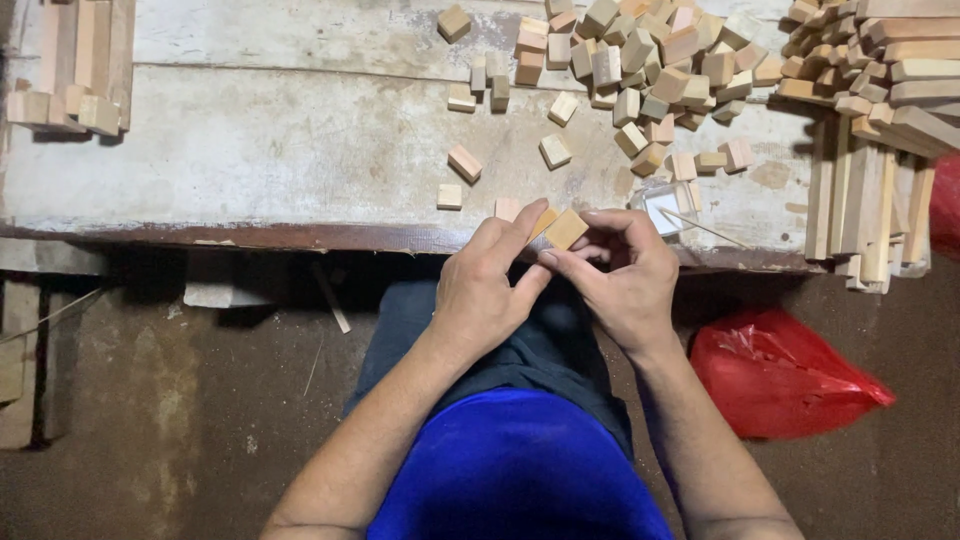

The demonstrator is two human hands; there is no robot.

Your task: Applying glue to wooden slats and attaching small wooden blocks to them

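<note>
My left hand (487, 285) and my right hand (625, 275) meet at the near edge of a worn white workbench (250, 150). Between their fingertips they pinch small pale wooden blocks (563, 228); one square block shows clearly, a second sits partly hidden behind my left fingers. Another small block (507, 208) lies on the bench just beyond my left fingertips. A large heap of similar wooden blocks (650, 60) lies at the back of the bench.
Long wooden sticks (870, 150) are stacked at the right end of the bench, more wood (70, 70) at the far left. A small clear dish with a thin stick (665, 210) sits by my right hand. A red plastic bag (775, 375) lies on the floor.
</note>
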